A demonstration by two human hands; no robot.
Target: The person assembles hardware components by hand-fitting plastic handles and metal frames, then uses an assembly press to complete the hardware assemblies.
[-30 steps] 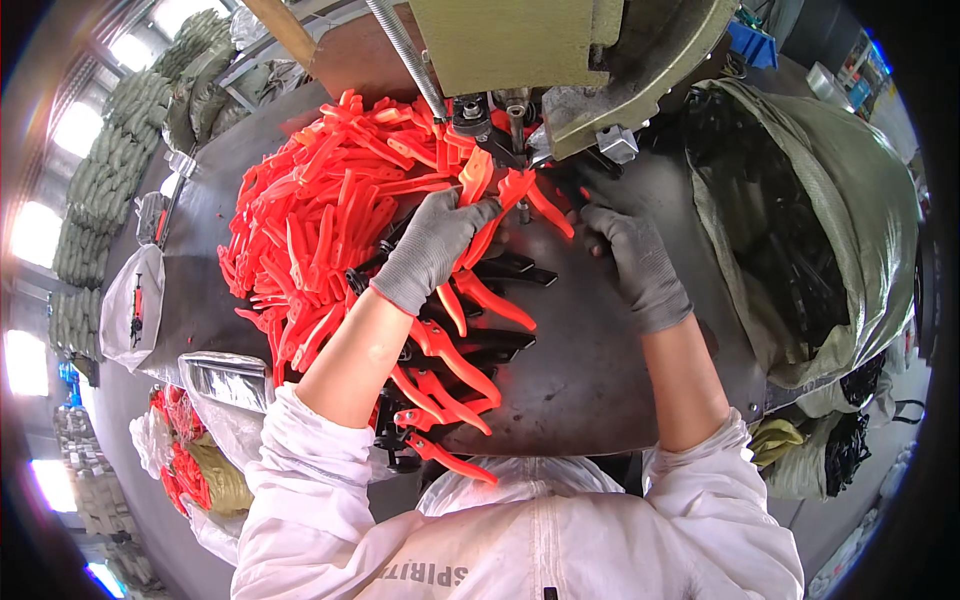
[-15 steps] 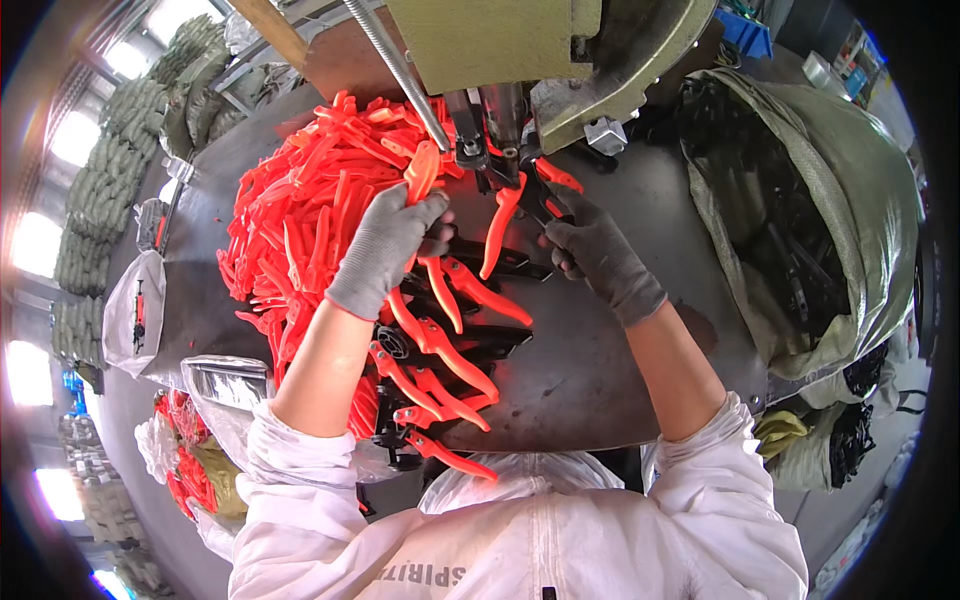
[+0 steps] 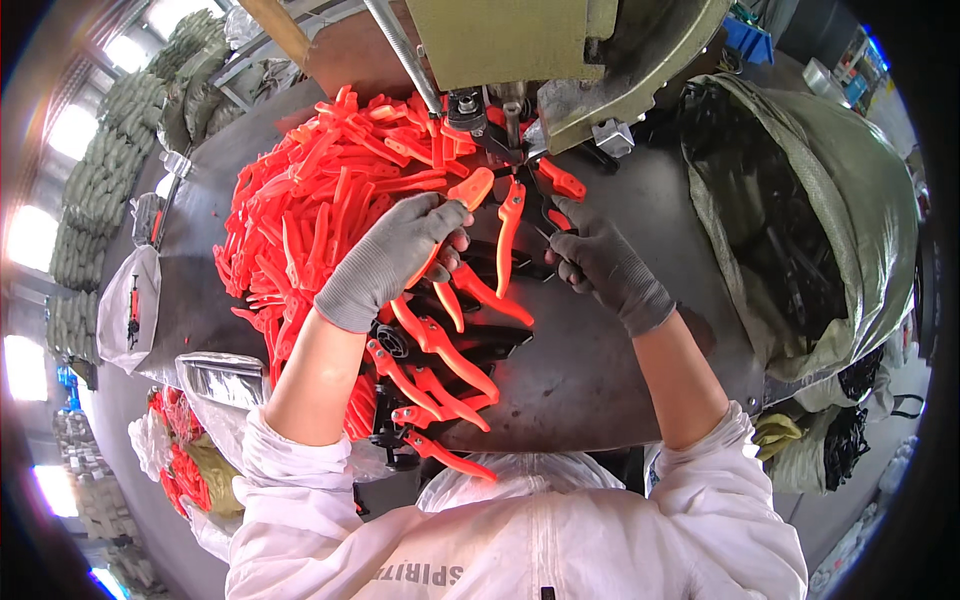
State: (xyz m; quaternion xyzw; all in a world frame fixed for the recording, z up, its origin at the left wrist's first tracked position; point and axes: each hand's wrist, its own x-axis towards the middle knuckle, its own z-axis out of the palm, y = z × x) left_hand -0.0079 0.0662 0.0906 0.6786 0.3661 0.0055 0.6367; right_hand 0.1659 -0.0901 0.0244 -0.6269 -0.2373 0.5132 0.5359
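My left hand (image 3: 400, 255), in a grey glove, is closed around a bright red-orange plastic handle (image 3: 471, 187), its rounded end pointing up toward the machine. My right hand (image 3: 608, 265), gloved as well, pinches a dark metal tool part (image 3: 546, 212) beneath the machine head; my fingers hide much of it. A red handle (image 3: 508, 230) hangs down at that part, directly under the machine's punch (image 3: 513, 125). Between my forearms lie several black tools with red handles (image 3: 445, 350), partly overlapping. To the left of my left hand rises a heap of loose red handles (image 3: 300, 210).
The olive-green machine (image 3: 510, 45) overhangs the far middle of the dark metal table (image 3: 590, 380). On the right stands a large woven sack (image 3: 850, 200) with black parts inside. Bags of red pieces (image 3: 185, 470) sit beyond the table's left edge; stacked sacks (image 3: 100, 200) line the far left.
My left hand has moved right and tipped its handle toward the machine. The red handle under the punch hangs straighter. My right hand has shifted slightly, still gripping the dark part.
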